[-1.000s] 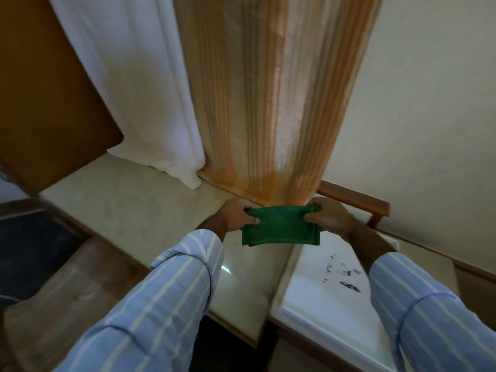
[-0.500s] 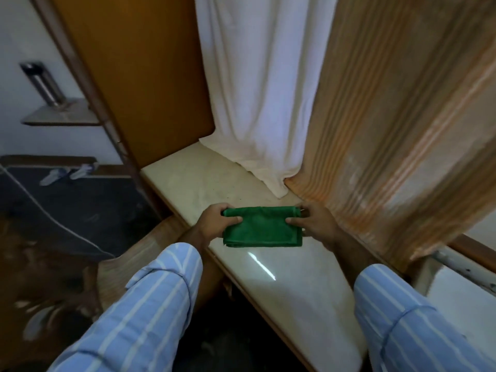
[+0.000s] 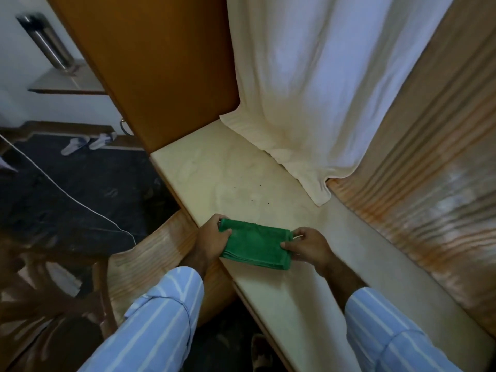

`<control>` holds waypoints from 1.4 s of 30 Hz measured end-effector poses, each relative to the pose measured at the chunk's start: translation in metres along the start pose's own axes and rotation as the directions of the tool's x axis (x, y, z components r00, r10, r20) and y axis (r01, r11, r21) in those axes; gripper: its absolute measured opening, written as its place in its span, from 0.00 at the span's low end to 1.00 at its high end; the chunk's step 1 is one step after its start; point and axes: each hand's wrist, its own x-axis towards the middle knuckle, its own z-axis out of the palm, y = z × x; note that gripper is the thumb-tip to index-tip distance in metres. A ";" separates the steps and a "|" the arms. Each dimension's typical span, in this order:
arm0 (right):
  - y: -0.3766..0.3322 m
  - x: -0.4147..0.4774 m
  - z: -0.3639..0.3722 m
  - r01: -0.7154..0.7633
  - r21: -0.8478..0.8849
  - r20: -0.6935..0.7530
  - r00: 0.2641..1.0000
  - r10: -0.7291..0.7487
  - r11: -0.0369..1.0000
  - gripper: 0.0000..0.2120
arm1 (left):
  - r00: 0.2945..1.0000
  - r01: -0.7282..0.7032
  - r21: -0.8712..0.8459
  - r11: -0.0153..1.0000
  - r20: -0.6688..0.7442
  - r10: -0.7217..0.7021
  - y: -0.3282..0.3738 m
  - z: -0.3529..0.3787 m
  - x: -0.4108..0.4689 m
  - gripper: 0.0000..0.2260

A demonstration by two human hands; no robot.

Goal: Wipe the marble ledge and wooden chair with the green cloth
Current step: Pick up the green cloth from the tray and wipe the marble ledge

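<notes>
A folded green cloth is held just above the front part of the cream marble ledge. My left hand pinches its left end and my right hand pinches its right end. The ledge runs from the wooden panel at the back toward the lower right, with a few dark specks ahead of the cloth. The wooden chair stands against the ledge's front edge, under my left forearm; its curved pale backrest shows, and the seat is blurred.
A white curtain drapes onto the ledge's far side, beside an orange striped curtain. An orange wooden panel closes the ledge's far end. A white cable and slippers lie on the dark floor at left.
My view has swung left and downward along the ledge. Both hands keep hold of the cloth and have carried it left, toward the ledge's front edge near the chair.
</notes>
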 end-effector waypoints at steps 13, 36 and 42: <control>0.038 0.115 0.026 0.291 -0.636 -0.150 0.862 -0.484 0.715 0.17 | 0.916 -0.368 0.543 0.755 0.074 0.394 -0.021 0.064 0.085 0.18; 0.079 0.138 0.006 0.117 -0.946 -0.091 0.801 -0.591 0.304 0.33 | 0.841 -0.537 0.594 0.599 0.329 0.429 0.027 0.117 0.250 0.33; 0.079 0.138 0.006 0.123 -0.946 -0.093 0.783 -0.614 0.300 0.32 | 0.814 -0.579 0.543 0.608 0.340 0.472 -0.022 0.100 0.170 0.34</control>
